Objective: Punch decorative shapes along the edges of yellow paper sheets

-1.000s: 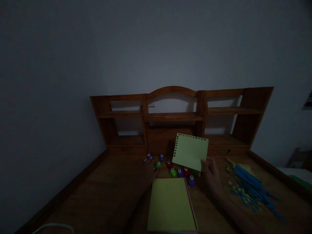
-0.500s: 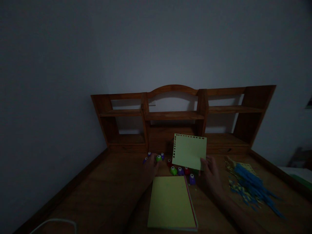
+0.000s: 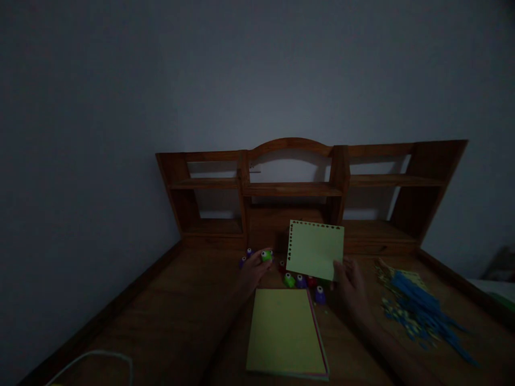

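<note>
My left hand (image 3: 253,271) is closed around a green craft punch (image 3: 266,256) with a round white top, lifted a little above the desk. Purple punches (image 3: 242,262) stand just behind that hand, partly hidden by it. My right hand (image 3: 349,276) pinches the lower right corner of a pale yellow paper sheet (image 3: 316,249), held up and tilted. Small shaped holes run along the sheet's top and left edges. Below the sheet stand another green punch (image 3: 289,280), a red punch (image 3: 311,281) and a purple punch (image 3: 319,295).
A stack of coloured paper (image 3: 287,332), yellow on top, lies in front of me. Blue paper strips (image 3: 420,303) and yellow paper bits (image 3: 402,319) are heaped at the right. A wooden shelf (image 3: 293,189) spans the back. A white cable (image 3: 104,353) lies at the near left.
My left hand has taken hold of the green punch and raised it off the desk. The sheet in my right hand has stayed nearly in place. The whole view has shifted slightly.
</note>
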The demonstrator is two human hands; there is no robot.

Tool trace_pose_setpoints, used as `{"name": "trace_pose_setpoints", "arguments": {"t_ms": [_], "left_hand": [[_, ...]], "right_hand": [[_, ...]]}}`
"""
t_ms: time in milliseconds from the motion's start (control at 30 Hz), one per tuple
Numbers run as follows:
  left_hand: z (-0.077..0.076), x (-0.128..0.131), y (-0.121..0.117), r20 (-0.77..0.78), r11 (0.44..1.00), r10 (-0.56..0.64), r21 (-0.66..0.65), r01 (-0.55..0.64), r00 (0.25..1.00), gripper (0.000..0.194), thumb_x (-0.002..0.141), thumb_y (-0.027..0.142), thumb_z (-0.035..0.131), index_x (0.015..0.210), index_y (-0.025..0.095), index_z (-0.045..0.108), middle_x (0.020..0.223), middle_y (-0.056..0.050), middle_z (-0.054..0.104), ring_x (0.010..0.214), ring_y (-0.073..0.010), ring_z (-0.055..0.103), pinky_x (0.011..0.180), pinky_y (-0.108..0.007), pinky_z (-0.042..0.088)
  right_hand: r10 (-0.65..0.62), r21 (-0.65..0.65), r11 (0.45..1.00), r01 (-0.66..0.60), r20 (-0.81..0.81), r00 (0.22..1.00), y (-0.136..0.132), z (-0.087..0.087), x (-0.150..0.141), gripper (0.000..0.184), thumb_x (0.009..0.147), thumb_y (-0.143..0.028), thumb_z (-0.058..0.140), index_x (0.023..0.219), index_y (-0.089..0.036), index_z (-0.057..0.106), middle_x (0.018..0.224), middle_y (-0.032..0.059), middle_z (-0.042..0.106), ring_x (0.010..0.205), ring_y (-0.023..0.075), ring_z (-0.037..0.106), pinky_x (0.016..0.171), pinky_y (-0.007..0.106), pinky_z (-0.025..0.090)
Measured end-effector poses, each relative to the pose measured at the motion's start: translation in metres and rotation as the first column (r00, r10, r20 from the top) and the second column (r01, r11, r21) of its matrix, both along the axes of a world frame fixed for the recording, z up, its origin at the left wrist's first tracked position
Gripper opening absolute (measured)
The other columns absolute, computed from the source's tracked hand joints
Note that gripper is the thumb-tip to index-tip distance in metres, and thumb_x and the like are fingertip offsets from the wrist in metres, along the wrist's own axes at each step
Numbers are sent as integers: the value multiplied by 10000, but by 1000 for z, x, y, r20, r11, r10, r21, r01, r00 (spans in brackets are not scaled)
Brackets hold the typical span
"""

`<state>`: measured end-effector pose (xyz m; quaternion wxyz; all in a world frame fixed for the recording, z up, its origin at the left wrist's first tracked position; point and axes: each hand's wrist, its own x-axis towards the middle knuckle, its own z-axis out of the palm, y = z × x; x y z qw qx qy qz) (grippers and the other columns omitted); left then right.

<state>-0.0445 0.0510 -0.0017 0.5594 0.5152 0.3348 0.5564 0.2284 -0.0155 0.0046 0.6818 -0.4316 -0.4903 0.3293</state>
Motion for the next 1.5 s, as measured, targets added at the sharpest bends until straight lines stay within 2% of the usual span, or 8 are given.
{"name": "trace_pose_setpoints", "arguments": {"t_ms": [167,300,433,700,867,1100,1300,1500], "left_hand": [[-1,1,-5,40,997,-81,1,81,996,520,726,315,730,1199,151,590,901,-48,623,735,-116,560,708,-248,466],[3,0,-9,106,994,-110,-5,111,988,432,797,385,659,1153,143,625,1025,-95,611,835,-158,587,795,-300,476],[2,0,-9,89,995,-100,-20,102,991,443,773,399,683,1131,142,638,1054,-115,616,924,-205,596,853,-339,476],[0,4,-9,89,979,-188,-64,194,978,465,693,336,770,1082,115,643,1065,-129,647,896,-209,635,860,-354,480],[-5,8,-9,84,979,-171,-96,179,982,411,686,334,775,1006,111,646,992,-115,673,856,-202,648,844,-353,482],[-1,9,-12,32,973,-202,-107,204,979,392,677,361,768,958,117,648,944,-101,678,838,-197,651,820,-340,486],[-9,7,-10,-58,972,-204,-128,195,977,405,711,379,740,1001,117,634,908,-96,679,768,-181,648,748,-312,489],[-8,6,-13,-96,972,-229,-74,223,969,372,743,376,712,1005,128,621,875,-75,671,743,-160,634,687,-267,474]], "right_hand": [[38,-6,999,-38,1,999,-4,5,-4,300,880,-464,567,1044,-230,475,788,7,606,497,131,493,427,212,400],[75,-8,997,-76,-27,997,-7,7,-8,303,863,-471,592,1005,-227,481,784,-3,598,485,118,471,436,209,403],[91,-21,996,-91,-32,995,-8,6,-11,306,848,-480,612,953,-229,473,758,-13,591,487,119,478,433,208,409],[35,7,999,-36,7,999,-12,9,-13,312,844,-499,611,881,-221,476,752,7,605,579,152,552,450,217,426],[33,-25,999,-33,29,999,-16,17,-15,358,816,-542,621,851,-215,478,714,10,603,578,164,548,452,227,428],[-17,12,1000,17,36,999,-22,25,-22,376,790,-563,630,829,-218,485,703,28,599,583,180,553,435,240,437],[24,-1,1000,-24,91,996,-20,19,-16,307,859,-504,585,852,-214,485,760,24,606,653,178,562,503,238,443],[25,13,1000,-27,90,996,-17,15,-14,269,891,-473,557,891,-213,486,795,21,611,700,174,572,552,241,457]]}}
